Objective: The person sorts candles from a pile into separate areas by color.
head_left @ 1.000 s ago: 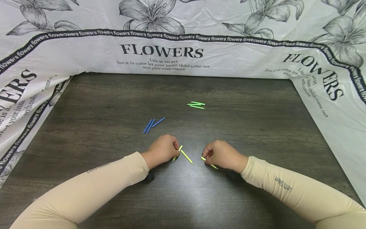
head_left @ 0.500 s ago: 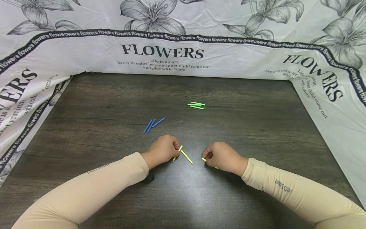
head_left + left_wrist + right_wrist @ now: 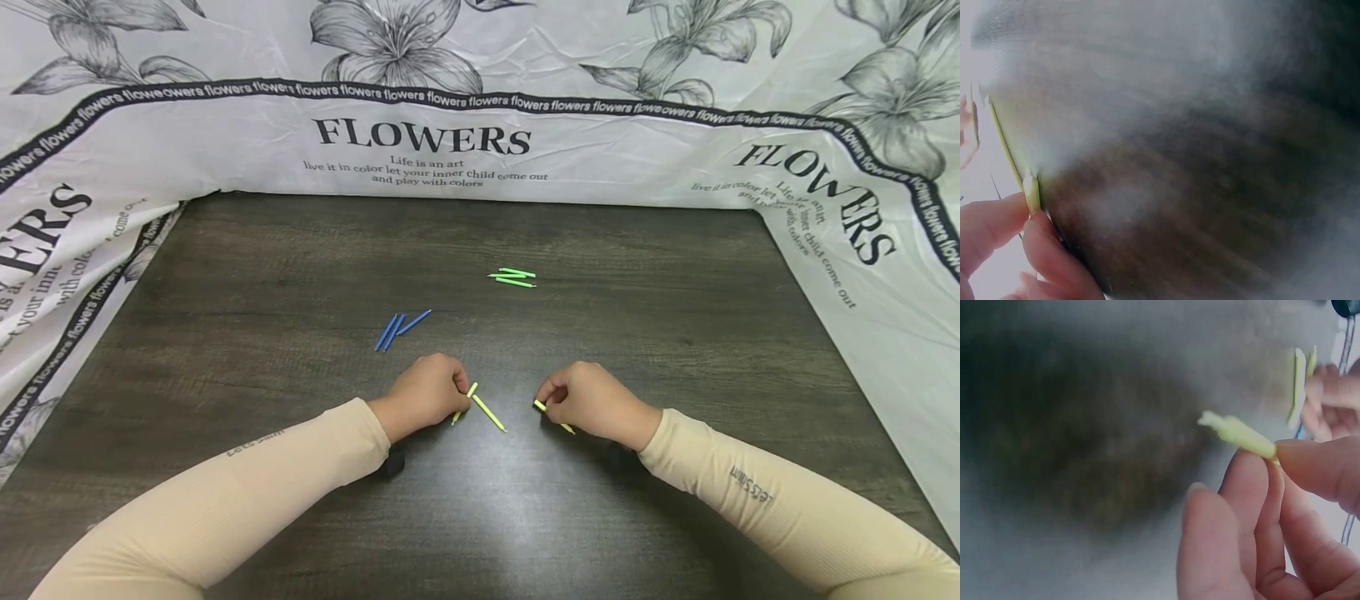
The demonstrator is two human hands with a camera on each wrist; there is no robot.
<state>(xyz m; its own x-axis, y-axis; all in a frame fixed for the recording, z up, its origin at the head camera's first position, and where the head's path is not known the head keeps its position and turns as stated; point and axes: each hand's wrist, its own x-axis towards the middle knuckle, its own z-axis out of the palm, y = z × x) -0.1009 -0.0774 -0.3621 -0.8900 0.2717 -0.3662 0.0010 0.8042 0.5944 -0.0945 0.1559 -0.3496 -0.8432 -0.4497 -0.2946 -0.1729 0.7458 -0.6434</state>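
My left hand pinches a thin yellow candle between thumb and finger, low at the table. A second yellow candle lies slanted on the table, its upper end close to the pinched one; the left wrist view shows that loose candle just beyond the fingertips. To the right, my right hand holds another yellow candle, whose middle is hidden behind the fingers. In the right wrist view this candle sticks out from the thumb and fingertips, its pale wick end showing.
Three blue candles lie beyond my left hand. Farther back are three green candles. The dark wood-grain table is bordered at the back and sides by white flower-print cloth.
My right hand has shifted slightly away from me and to the right, taking its yellow candle along. The left hand and the loose candles stay where they were.
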